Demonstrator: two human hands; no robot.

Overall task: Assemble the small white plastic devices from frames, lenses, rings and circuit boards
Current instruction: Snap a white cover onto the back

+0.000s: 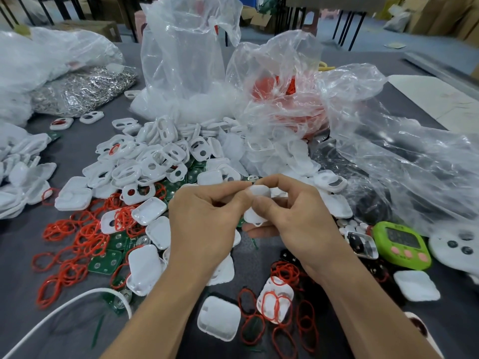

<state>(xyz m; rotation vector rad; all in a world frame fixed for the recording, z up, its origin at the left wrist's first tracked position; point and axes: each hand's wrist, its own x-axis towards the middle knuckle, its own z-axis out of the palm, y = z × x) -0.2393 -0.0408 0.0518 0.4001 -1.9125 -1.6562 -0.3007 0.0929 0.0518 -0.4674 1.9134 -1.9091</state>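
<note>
Both hands, seen from the head camera, over the dark grey table point(18, 281). My left hand point(204, 221) and right hand point(298, 218) meet fingertip to fingertip, fingers curled, each pinching the same small white rounded plastic shell point(260, 191), which I hold in the air just above the litter of parts. I cannot tell what sits inside the shell, as the fingers cover it.

Hazards, as I judge them:
- (a) The hold looks to be fingertips only, so an off-centre press could flip the shell into the heap of white plastic frames point(155, 156) behind, where it would be lost among look-alikes.
- (b) Any insert hidden under the thumbs could seat crooked and jam.
- (c) The thin red rubber rings point(85, 234) and green square circuit boards point(106, 263) lie tangled near my left forearm, so an outward sweep could scatter them
</note>
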